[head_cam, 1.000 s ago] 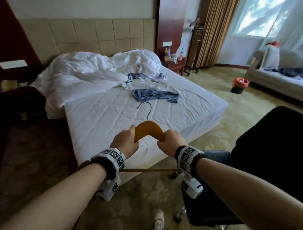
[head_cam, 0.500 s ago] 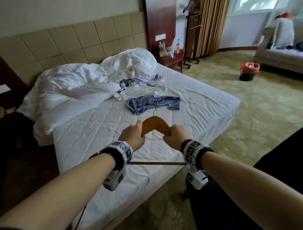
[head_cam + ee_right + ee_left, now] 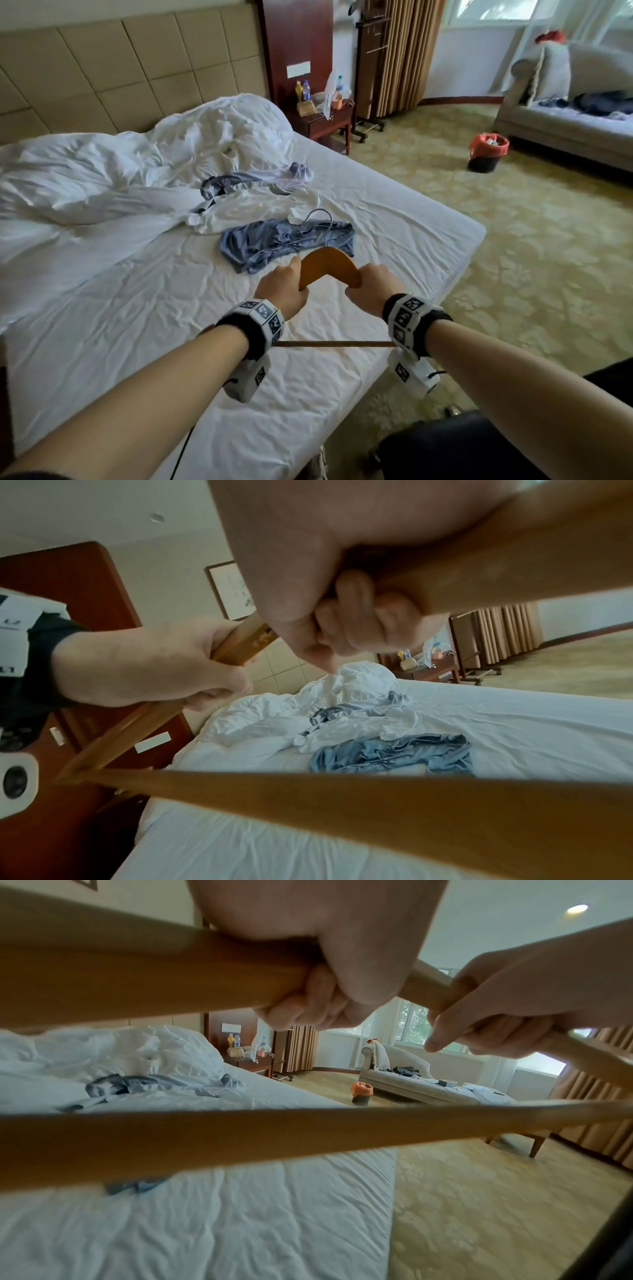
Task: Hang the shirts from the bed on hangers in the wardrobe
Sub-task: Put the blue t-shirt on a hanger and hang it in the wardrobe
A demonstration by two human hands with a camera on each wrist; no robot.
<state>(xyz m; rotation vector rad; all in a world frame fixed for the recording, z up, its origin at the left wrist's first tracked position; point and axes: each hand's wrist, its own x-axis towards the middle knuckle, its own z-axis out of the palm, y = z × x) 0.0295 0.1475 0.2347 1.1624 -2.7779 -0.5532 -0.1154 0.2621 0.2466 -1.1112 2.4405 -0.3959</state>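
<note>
Left hand (image 3: 282, 287) and right hand (image 3: 375, 287), fingers curled round opposite shoulders of a wooden hanger (image 3: 329, 265), hold it above the bed (image 3: 394, 212). Beyond the hanger, a crumpled blue shirt (image 3: 284, 245) and a white shirt (image 3: 253, 209) lie on the bed beside the duvet (image 3: 137, 171).

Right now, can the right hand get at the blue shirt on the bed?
Probably not yet: the right hand and left hand both grip the wooden hanger. The blue shirt lies uncovered just beyond.

hanger (image 3: 329, 265) ends: hidden in fists; wrist views: hanger wood blurred; nightstand (image 3: 325, 118) items: too small
</note>
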